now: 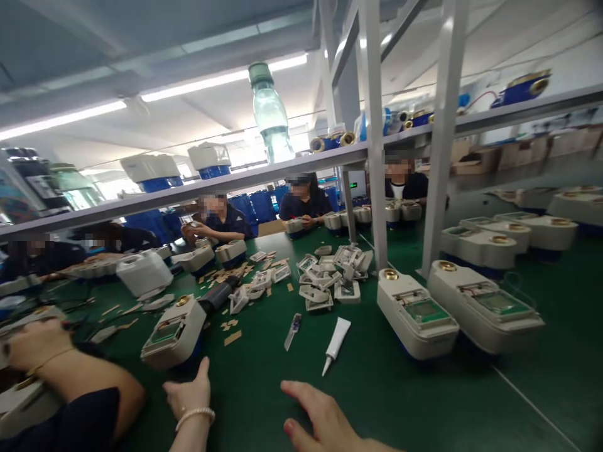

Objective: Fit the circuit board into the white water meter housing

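My left hand (191, 394), with a pale bead bracelet on its wrist, is just in front of a beige-and-blue meter housing (175, 333). Its thumb is spread from the fingers and nothing is in it; whether it touches the housing I cannot tell. The housing has a green circuit board and a brass ring on top. My right hand (323, 417) hovers over the green table (264, 402), fingers apart, holding nothing. Beyond it lie a white tube (337, 342) with a pointed nozzle and a small clear-bladed tool (293, 331).
Two similar meter housings (417, 314) stand right, near shelf posts (374, 188). Plastic frames (330, 276) and cardboard scraps (232, 338) litter the middle. A co-worker's arm (85, 370) reaches in at left. Other people sit opposite. A bottle (271, 119) stands on the overhead shelf.
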Motion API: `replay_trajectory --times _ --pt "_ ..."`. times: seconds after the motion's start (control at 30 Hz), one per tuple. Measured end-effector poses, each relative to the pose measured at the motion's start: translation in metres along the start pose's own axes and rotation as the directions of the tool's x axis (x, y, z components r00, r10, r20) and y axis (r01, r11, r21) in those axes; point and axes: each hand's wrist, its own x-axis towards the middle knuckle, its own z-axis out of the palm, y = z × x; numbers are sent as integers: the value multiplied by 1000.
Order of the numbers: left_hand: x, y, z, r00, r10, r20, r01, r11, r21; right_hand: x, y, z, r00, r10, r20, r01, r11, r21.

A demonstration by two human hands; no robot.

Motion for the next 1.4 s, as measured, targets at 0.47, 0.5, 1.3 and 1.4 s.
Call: replay_trajectory --times 0.47,0.5,1.3,1.4 --pt "-154 56 33 670 387 634 -446 892 -74 -121 40 -147 390 253 -886 -496 868 30" --pt "-166 67 40 597 442 670 -529 844 -86 -117 43 -149 413 256 -874 -488 873 25" --pt "-260 88 33 147 286 947 265 911 -316 -103 -9 -97 419 408 -812 -646 761 49" --pt "-267 67 6 161 334 929 487 792 -369 -119 -20 -56 459 478 -748 -676 735 55"
